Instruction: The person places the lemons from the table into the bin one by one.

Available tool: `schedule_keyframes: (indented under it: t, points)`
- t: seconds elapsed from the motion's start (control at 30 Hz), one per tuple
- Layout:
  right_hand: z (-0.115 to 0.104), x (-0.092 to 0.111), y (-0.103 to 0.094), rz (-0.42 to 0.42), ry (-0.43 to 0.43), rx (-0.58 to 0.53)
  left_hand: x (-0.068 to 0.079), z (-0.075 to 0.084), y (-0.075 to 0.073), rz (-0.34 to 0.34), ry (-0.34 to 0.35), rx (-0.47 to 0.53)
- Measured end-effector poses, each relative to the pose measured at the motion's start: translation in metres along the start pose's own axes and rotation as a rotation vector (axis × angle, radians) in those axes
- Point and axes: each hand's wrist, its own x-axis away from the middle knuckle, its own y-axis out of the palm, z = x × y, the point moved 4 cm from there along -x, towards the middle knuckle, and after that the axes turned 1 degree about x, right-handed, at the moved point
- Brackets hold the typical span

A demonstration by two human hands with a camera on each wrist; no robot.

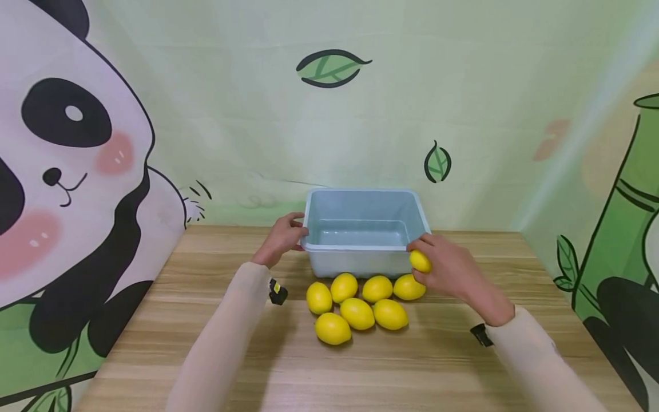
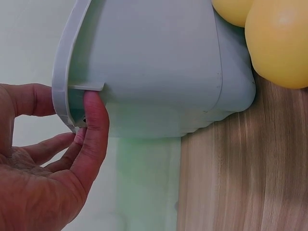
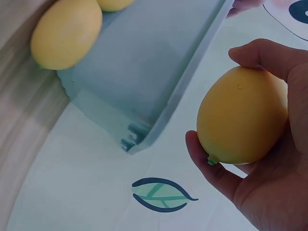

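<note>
A pale blue plastic bin [image 1: 355,262] stands on the wooden table near the back wall, and its visible inside holds nothing. My left hand [image 1: 280,239] grips the bin's left rim. The left wrist view shows the thumb and fingers of this hand [image 2: 57,185] on either side of the lip. In my right hand [image 1: 455,268] is a yellow lemon [image 1: 420,261], held beside the bin's front right corner. Close up in the right wrist view, fingers and thumb curl round that lemon [image 3: 243,115], whose tip is greenish.
Several more lemons [image 1: 357,314] lie grouped on the table right in front of the bin. The wooden tabletop [image 1: 437,366] reaches back to a green cloth backdrop [image 1: 237,114] printed with a panda and leaves.
</note>
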Motion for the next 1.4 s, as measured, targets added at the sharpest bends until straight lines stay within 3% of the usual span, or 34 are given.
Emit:
schedule_keyframes:
  t: [0.23,0.6,1.4]
  points:
    - [0.0,-0.018,-0.012,0.036,-0.023,-0.001,0.002,0.002,0.0,0.0,0.001,0.0]
    - [0.005,-0.05,-0.031,0.001,-0.007,0.008,0.001,0.001,0.0,-0.001,0.002,0.003]
    - [0.022,-0.114,-0.033,-0.122,0.065,0.014,0.001,0.001,-0.001,-0.004,-0.003,0.001]
